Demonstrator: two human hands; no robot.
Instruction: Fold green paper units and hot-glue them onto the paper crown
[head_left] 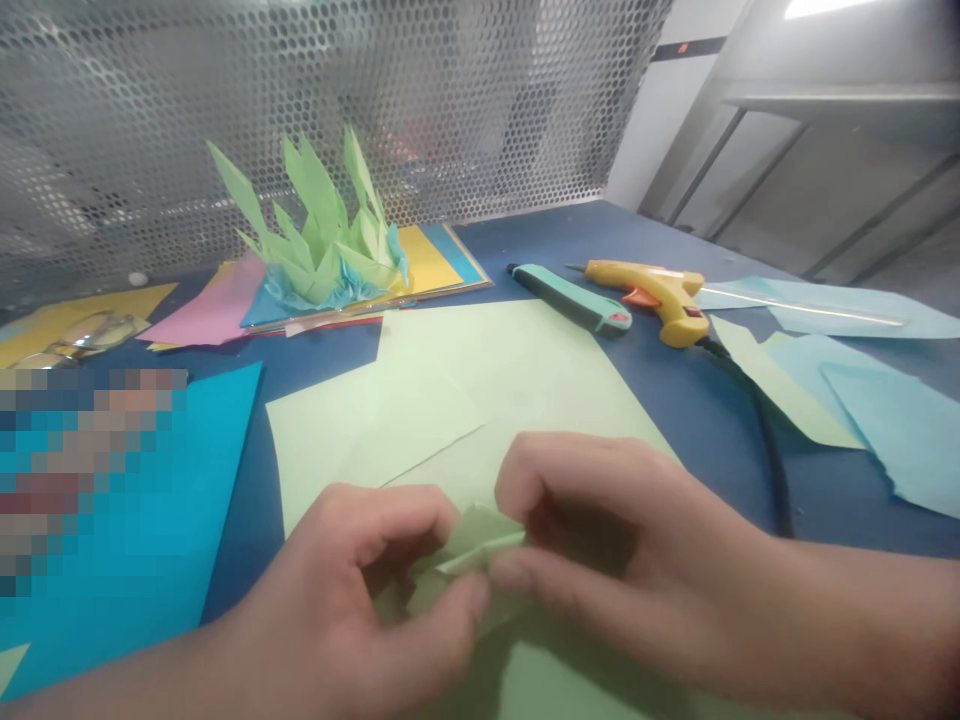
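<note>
Paper (478, 522), pale green, folded; left hand (346, 560) at its nine o'clock, right hand (667, 542) at three, fingers (412, 505) of both pinching it. Step in hand, as I judge: creasing. Next move: calls for pressing the fold flat. Green sheets (487, 365): twelve o'clock.

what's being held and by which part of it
A small, folded, light green paper piece: the left hand grips its left side, the right hand its right side; exact contacts are partly hidden.
</note>
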